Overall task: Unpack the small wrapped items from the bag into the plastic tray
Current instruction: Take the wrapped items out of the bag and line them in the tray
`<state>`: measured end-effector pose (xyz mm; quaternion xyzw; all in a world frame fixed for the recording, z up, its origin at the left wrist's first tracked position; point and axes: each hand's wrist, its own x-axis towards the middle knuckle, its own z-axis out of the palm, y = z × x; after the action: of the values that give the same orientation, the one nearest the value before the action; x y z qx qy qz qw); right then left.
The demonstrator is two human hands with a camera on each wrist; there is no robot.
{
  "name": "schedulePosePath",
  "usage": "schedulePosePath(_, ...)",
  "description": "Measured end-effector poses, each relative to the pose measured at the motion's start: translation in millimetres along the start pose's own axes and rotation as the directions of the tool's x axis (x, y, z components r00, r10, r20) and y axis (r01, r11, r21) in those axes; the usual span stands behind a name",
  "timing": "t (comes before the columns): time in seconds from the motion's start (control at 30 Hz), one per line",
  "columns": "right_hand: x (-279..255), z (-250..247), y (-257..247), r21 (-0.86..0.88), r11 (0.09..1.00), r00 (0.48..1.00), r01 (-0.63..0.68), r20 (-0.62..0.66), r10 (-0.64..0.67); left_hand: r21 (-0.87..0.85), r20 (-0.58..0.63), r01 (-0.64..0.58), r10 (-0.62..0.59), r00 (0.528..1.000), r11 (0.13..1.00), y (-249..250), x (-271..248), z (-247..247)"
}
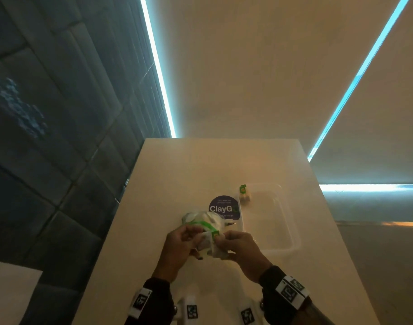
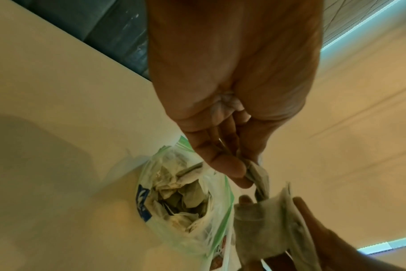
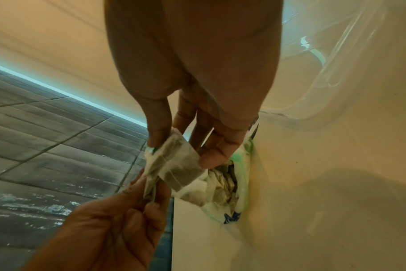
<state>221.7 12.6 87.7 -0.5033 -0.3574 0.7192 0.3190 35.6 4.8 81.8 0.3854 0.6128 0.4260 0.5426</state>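
A clear zip bag point(image 1: 197, 219) with a green seal lies open on the table, full of small paper-wrapped sachets point(image 2: 183, 198). Just in front of its mouth both hands hold sachets that touch each other. My left hand point(image 1: 191, 235) pinches one sachet point(image 2: 257, 176) between thumb and fingers. My right hand point(image 1: 224, 240) pinches another sachet point(image 3: 179, 168) by its edges. The clear plastic tray point(image 1: 292, 233) sits to the right of the bag. One green-tagged sachet point(image 1: 244, 194) lies at the tray's far left corner.
A round purple sticker point(image 1: 220, 206) is on the white table point(image 1: 177, 174) behind the bag. The table's left edge drops to a dark tiled floor point(image 3: 46, 146). Bare tabletop lies beyond the tray and near the front edge.
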Motion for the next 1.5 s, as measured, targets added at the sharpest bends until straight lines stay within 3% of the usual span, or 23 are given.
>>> schedulePosePath(0.33, 2.9, -4.7, 1.3, 0.038, 0.998, 0.989, 0.04, -0.142, -0.034, 0.156, -0.049, -0.022, 0.03, 0.998, 0.988, -5.9, 4.0, 4.6)
schedulePosePath(0.5, 5.6, -5.4, -0.1, 0.03, 0.999, 0.985, 0.016, -0.173, -0.011, 0.282, 0.213, -0.165, 0.106, 0.971, 0.945, 1.7, -4.5, 14.7)
schedulePosePath(0.6, 5.0, -7.0, -6.2, 0.061, 0.998, 0.995, -0.001, -0.102, 0.007, 0.296, 0.198, -0.205, 0.15, 0.969, 0.933, 0.4, -3.1, 17.2)
schedulePosePath(0.73, -0.6, -15.0, -14.4, 0.187, 0.982, 0.999, -0.038, 0.026, 0.033, 0.186, 0.112, -0.08, 0.06, 0.992, 0.979, -2.9, 1.3, 13.0)
schedulePosePath(0.93, -4.8, -23.1, -13.6, 0.238, 0.969, 0.988, -0.063, 0.152, 0.027, 0.043, 0.108, 0.009, -0.014, 0.994, 0.999, -0.5, -1.4, 12.4)
schedulePosePath(1.1, -3.9, -20.2, -14.1, 0.123, 0.992, 0.998, 0.011, 0.068, -0.019, -0.006, 0.097, 0.073, -0.072, 0.993, 0.997, 1.0, -2.1, 16.7)
schedulePosePath(1.33, 0.2, -14.3, -17.9, 0.016, 0.994, 0.993, 0.111, -0.036, -0.111, 0.042, 0.274, 0.025, -0.036, 0.961, 0.999, 15.6, -11.2, 22.9)
schedulePosePath(1.5, 3.3, -16.1, -12.3, 0.026, 0.994, 0.992, 0.11, -0.058, -0.108, 0.014, 0.281, 0.024, -0.027, 0.959, 1.0, 22.3, -14.4, 24.9)
